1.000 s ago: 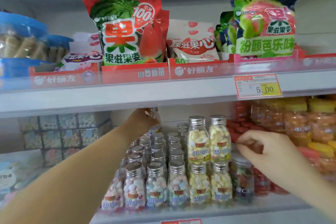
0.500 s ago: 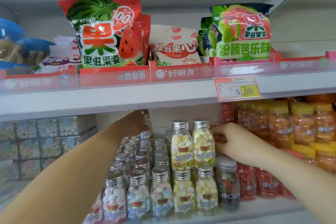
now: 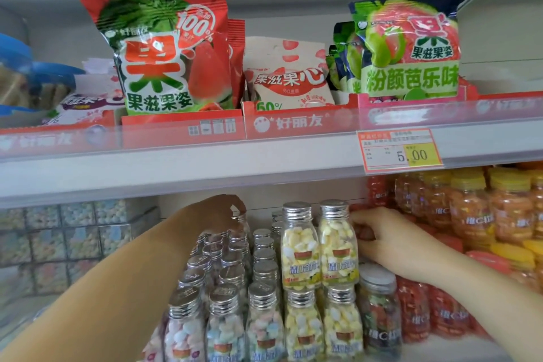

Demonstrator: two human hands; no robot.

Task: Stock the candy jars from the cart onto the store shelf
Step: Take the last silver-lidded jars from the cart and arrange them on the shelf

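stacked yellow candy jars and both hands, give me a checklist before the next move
1. Are the upper yellow candy jars upright on the lower yellow jars: ok.
2. Does the left hand hold the silver-capped jar at the back: ok.
3. Is the spot under that jar free: cannot tell, hidden.
4. Is the right hand holding anything: cannot tell; its fingers curl beside the stack.
5. Are the front-row jars upright: ok.

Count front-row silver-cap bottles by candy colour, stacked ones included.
Pastel bottles: 3 clear, a fourth partly hidden by the left arm.
Yellow bottles: 4, two stacked on two.
Total: 7 clear.
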